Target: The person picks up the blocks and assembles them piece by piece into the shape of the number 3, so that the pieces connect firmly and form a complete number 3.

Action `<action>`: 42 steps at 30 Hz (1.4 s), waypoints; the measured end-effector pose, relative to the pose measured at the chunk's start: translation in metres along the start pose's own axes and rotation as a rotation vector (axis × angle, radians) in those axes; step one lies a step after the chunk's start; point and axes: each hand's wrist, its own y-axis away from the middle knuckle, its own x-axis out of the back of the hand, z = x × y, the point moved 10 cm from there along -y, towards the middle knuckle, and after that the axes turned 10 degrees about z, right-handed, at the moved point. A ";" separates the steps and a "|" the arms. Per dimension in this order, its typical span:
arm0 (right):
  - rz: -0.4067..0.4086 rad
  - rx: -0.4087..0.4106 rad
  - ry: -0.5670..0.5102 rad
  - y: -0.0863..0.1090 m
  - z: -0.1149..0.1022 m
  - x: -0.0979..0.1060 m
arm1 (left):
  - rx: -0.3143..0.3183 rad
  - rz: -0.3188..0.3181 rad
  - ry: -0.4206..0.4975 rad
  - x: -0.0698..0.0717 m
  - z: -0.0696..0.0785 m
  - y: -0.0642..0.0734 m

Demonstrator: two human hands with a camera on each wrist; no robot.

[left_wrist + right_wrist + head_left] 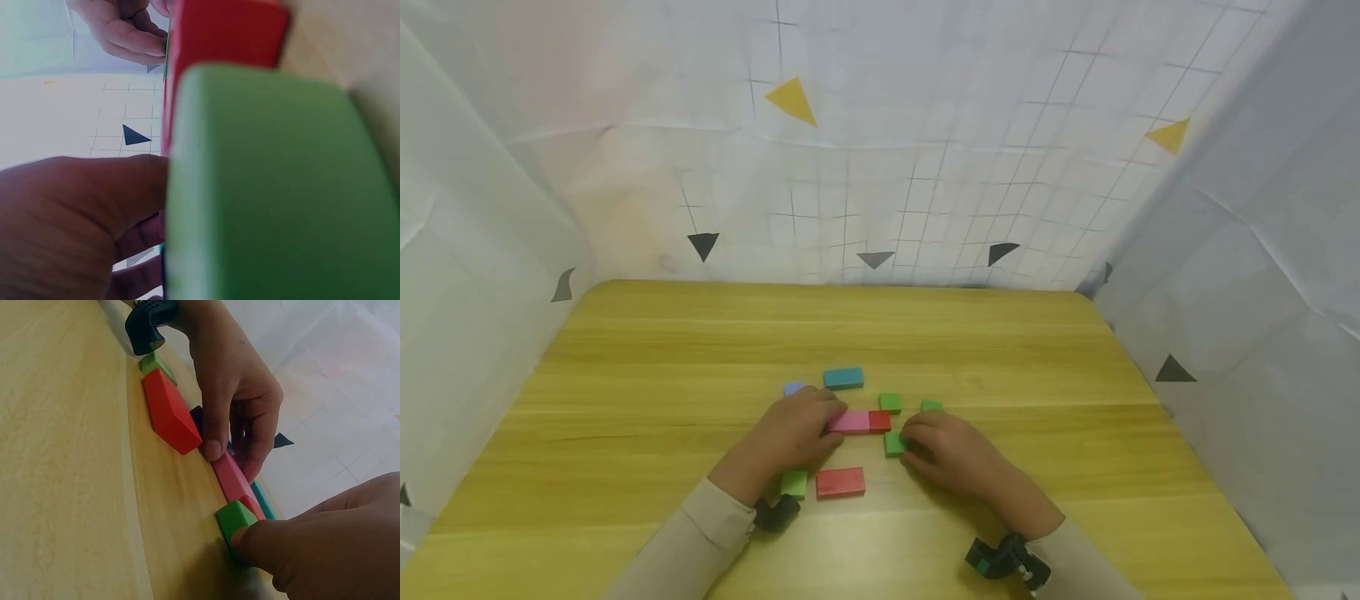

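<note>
- Steadiness seems to matter most on the left: the left hand is nearly closed, thumb on the near side and fingers on the far side, pinching the left end of the pink block.
- The small red block touches the pink block's right end, so a light, level pinch would avoid nudging that joint askew.
- The right hand is mostly closed, its thumb against the green block and its curled fingers about the right end; how firmly it grips I cannot tell.
- The green block lies on the table, just on the near side of the small red block; small fingertip adjustments should square it better than a shove.
- Clearance looks tight: another green block sits just beyond the right knuckles, and a lime block lies near the left wrist, so low, short movements seem safest.
</note>
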 end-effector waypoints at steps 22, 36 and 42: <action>0.010 -0.017 0.016 0.000 0.002 0.000 | 0.010 -0.009 -0.023 -0.001 0.000 -0.002; 0.008 -0.017 0.010 0.001 0.003 -0.002 | -0.004 -0.010 -0.023 -0.004 0.001 -0.002; 0.023 -0.010 0.005 0.001 0.003 -0.001 | 0.006 -0.022 -0.033 -0.005 0.000 -0.002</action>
